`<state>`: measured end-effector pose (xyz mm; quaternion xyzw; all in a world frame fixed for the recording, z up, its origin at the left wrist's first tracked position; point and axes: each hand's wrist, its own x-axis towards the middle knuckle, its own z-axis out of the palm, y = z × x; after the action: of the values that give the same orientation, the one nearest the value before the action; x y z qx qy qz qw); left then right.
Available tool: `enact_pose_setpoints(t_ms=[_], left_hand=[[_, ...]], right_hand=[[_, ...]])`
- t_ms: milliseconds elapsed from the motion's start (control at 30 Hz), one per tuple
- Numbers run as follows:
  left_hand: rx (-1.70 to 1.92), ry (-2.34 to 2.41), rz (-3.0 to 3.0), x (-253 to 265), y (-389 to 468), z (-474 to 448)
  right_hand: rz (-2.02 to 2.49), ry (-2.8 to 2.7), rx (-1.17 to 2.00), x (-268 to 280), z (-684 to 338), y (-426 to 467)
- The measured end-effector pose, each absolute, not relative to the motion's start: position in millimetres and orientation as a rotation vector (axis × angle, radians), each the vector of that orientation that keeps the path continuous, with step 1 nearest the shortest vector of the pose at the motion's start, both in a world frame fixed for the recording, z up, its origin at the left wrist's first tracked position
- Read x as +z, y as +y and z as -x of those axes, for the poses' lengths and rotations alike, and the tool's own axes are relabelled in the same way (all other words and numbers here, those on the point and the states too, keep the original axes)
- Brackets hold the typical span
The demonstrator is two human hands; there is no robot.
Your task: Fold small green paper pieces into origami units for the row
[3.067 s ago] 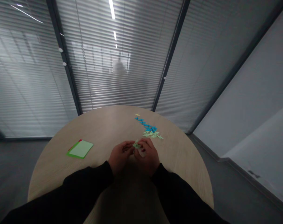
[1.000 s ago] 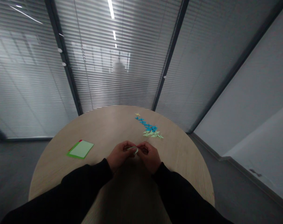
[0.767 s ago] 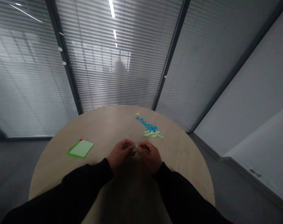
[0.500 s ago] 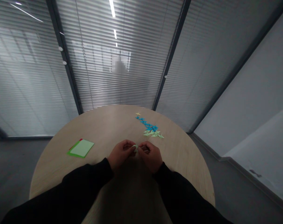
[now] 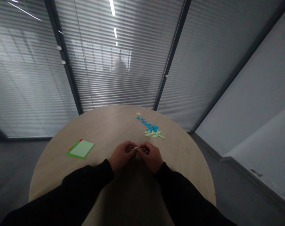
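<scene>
Between the fingertips of both hands is a small pale green folded paper, mostly hidden by the fingers. My left hand is closed in a pinch on its left side. From the other side my right hand pinches it too, with the thumbs close together. Just beyond my right hand lie several pale green folded paper stars. Several blue paper stars run in a line behind them, and one yellow paper star sits at the far end.
A stack of paper sheets, pale green on top with green and red edges showing, lies on the left of the round wooden table. Glass panels with blinds stand behind the table, and a white wall is at the right.
My fingertips have come closer together around the pale green paper, and less of it shows. The stars and the paper stack lie where they were.
</scene>
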<state>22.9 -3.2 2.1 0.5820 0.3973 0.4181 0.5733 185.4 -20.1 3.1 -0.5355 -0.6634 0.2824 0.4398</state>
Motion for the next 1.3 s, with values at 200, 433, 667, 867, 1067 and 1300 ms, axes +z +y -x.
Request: enact_pose_setpoints(t_ms=[200, 433, 667, 867, 1067, 1300], left_hand=[[0.944, 0.880, -1.317, 2.5, -0.8, -20.9], [0.937, 0.908, -1.336, 8.9, -4.4, -20.7], [0.920, 0.890, -1.405, 2.3, -0.9, -20.5], [0.911, 0.908, -1.349, 5.6, -2.6, -19.1], [0.888, 0.810, -1.235, 6.8, -0.9, -16.7], [0.869, 0.764, -1.220, 3.3, 0.8, -16.1]], right_hand=[[1.275, -1.638, 0.771, 3.5, -186.3, -20.0], [1.253, -1.720, 0.555, 8.3, -188.8, -20.0], [1.132, -1.897, 0.330, 12.1, -186.9, -21.4], [1.176, -1.877, 0.372, 13.0, -187.4, -21.1], [1.053, -1.823, 0.469, 12.5, -197.8, -15.2], [0.784, -2.180, 0.146, 14.4, -213.1, -9.0]])
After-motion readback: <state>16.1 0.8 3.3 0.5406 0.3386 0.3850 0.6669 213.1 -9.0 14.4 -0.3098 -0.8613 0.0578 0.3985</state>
